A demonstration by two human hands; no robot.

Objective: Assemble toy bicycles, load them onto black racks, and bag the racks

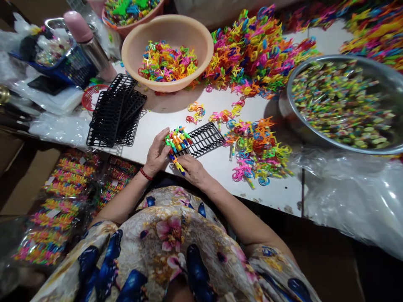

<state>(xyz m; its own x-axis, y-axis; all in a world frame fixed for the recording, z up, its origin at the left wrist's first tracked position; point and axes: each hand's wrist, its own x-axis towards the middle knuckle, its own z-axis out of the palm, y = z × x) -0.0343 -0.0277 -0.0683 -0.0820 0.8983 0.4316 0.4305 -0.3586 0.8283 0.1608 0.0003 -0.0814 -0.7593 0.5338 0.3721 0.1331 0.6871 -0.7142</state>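
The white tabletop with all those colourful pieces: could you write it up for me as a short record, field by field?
Left hand: at the filled end of a black rack; red bracelet on the wrist
Right hand: at the rack's near edge
Rack filling: colourful pieces at the left end, bare slots to the right
Other black racks: stacked left of the hands
Loose pieces: heaped right of the rack
Peach bowl: bright plastic pieces inside
Metal bowl: small multicoloured items, too blurred to identify
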